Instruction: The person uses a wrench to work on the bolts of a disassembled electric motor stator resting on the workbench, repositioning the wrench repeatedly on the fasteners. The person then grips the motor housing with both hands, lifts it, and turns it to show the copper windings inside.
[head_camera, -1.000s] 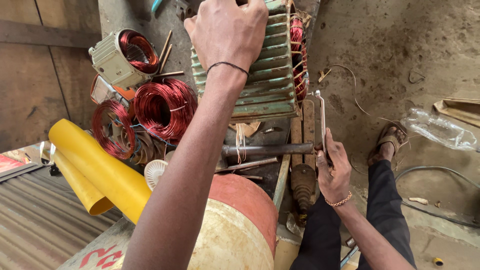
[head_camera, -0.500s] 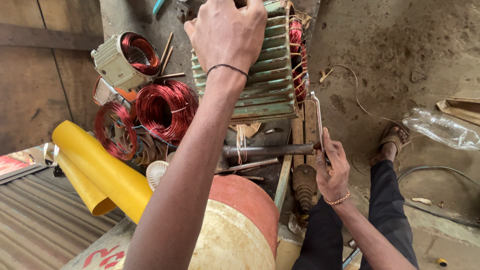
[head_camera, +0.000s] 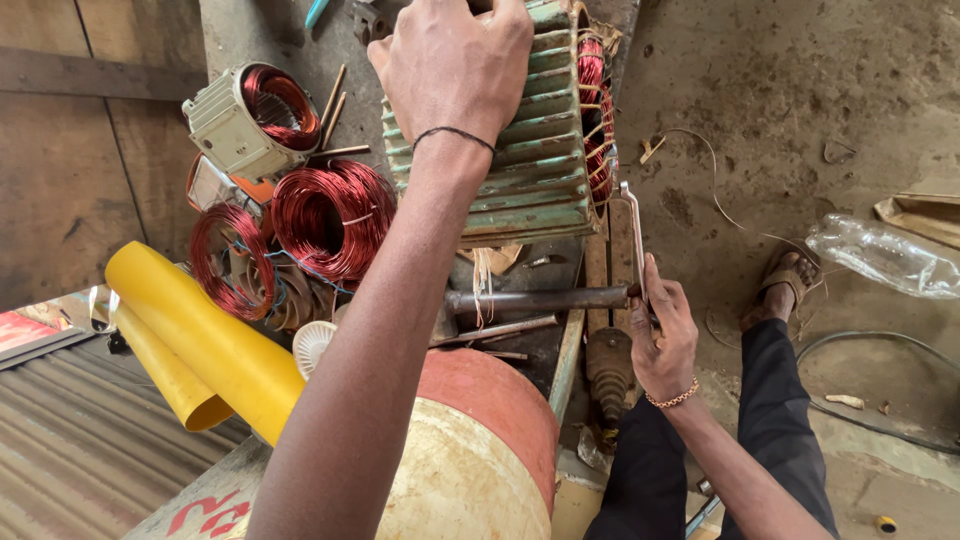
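Observation:
My left hand (head_camera: 450, 70) reaches forward and grips the top of a green finned motor stator (head_camera: 540, 175) that lies on the workbench. Red copper windings (head_camera: 592, 110) bulge from the stator's right end. Lower right, my right hand (head_camera: 665, 345) is closed around a thin flat metal tool (head_camera: 632, 240). The tool points up, its tip beside the windings at the stator's lower right edge.
Two loose red copper coils (head_camera: 330, 220) and a small pale wound stator (head_camera: 245, 120) lie left of the green one. A yellow rolled sheet (head_camera: 200, 340), a red and cream drum (head_camera: 470, 450) and a steel rod (head_camera: 540, 298) sit nearer. On the dirt floor lies a plastic bottle (head_camera: 880, 255).
My right hand has nudged the metal tool slightly left, closer to the windings. My left hand stays on the stator.

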